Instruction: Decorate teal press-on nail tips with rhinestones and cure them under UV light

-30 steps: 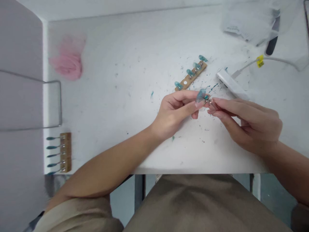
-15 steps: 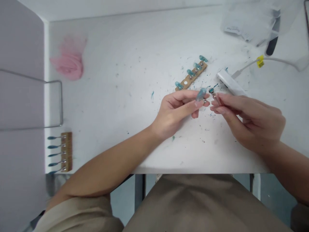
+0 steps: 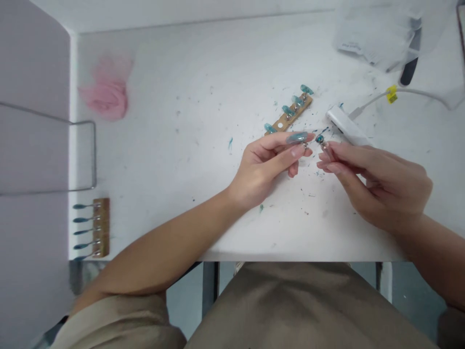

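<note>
My left hand (image 3: 269,162) is closed, thumb and fingers pinching a glossy blue false nail (image 3: 298,137) by its small metal holder. The nail lies nearly level along the fingertips. Close by on the right, my right hand (image 3: 378,177) pinches a slim clear-handled tool (image 3: 326,149) whose round metal end looks blue-green on top. A small gap separates the tool's end from the nail. Just beyond my left fingers, a wooden stand strip (image 3: 296,112) bears several blue false nails on metal pegs, partly hidden by the hand at its near end.
A white device (image 3: 347,125) with a cable lies behind my right hand. Plastic bags (image 3: 370,41) and a dark-ended file (image 3: 410,68) are at the back right. Pink cloth (image 3: 107,97) sits far left, above another wooden strip (image 3: 103,228) of nails. Blue shavings dot the table.
In my left hand the nail has rolled from an upright slant to nearly flat. My right hand and the tool have barely moved.
</note>
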{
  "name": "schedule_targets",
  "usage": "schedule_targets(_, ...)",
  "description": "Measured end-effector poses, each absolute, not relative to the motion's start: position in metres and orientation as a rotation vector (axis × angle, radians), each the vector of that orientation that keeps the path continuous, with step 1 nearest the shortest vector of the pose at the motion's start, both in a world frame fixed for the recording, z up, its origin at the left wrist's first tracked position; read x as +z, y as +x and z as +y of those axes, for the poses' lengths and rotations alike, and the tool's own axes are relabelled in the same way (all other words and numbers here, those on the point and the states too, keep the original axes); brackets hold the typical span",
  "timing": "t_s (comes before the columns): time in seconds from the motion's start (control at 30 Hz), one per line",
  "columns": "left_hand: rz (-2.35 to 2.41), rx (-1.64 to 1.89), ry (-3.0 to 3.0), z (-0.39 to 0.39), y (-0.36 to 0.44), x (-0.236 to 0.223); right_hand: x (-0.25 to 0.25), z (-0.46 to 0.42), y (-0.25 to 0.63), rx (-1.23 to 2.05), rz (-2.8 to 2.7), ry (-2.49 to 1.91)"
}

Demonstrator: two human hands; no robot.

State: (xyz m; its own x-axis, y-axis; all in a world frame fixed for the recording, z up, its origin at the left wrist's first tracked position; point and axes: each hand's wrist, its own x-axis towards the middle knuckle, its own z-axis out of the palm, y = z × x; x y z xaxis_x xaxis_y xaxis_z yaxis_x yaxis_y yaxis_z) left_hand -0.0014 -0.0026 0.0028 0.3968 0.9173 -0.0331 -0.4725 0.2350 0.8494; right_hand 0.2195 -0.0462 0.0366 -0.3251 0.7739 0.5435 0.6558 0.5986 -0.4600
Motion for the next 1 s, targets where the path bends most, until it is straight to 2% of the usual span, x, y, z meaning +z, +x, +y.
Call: schedule_targets(1.0,0.572,1.018,0.858,-0.0031,-0.0005,0.0011,0.0383,-0.0457,0.2176,0.217,-2.087,-1.059)
